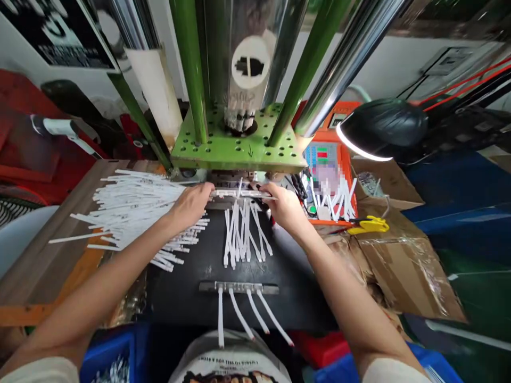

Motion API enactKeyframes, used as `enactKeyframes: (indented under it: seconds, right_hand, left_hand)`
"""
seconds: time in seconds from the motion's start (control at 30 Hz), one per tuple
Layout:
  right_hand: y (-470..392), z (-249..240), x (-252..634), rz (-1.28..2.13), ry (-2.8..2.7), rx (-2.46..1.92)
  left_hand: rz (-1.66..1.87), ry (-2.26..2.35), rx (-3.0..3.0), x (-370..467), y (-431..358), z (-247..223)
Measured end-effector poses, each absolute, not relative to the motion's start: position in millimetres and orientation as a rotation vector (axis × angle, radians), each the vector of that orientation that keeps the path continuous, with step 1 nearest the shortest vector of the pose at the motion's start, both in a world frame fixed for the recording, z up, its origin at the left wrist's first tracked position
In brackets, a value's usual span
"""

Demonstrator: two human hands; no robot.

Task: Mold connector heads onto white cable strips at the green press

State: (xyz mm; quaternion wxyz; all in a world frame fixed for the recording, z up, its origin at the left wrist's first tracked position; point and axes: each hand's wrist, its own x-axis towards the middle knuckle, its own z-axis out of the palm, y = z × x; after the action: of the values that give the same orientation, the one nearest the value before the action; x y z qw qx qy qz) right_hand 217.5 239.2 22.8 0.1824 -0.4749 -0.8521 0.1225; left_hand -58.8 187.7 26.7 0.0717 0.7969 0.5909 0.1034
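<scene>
Under the green press plate, my left hand (194, 202) and my right hand (283, 205) grip opposite ends of a narrow metal bar (235, 193). A small bundle of white strips (242, 234) lies on the black work surface just below the bar. Nearer to me rests a second metal bar (239, 288), with several white strips (238, 314) extending from it toward my body. A large pile of white strips (131, 205) spreads beside and beneath my left forearm. What lies beneath the press behind the bar is partly hidden.
The green press plate (235, 151) stands just beyond my hands. On the right are an orange control box (344, 133) with white strips on it, yellow-handled pliers (369, 225), a black lamp (383, 127) and a cardboard box (411, 266). Blue bins (107, 356) sit low at both sides.
</scene>
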Motion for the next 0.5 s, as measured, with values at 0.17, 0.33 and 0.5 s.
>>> enactKeyframes:
  seconds: [0.17, 0.33, 0.5]
  right_hand:
    - [127, 9, 258, 0.779, -2.416, -1.242]
    - [89, -10, 263, 0.898, -2.406, -1.293]
    - [85, -13, 266, 0.655, -2.271, -1.382]
  left_hand:
    - [0.291, 1.470, 2.272, -46, 73, 16]
    - [0.239, 1.432, 2.140, -40, 42, 0]
    - [0.463, 1.519, 2.155, -40, 46, -1]
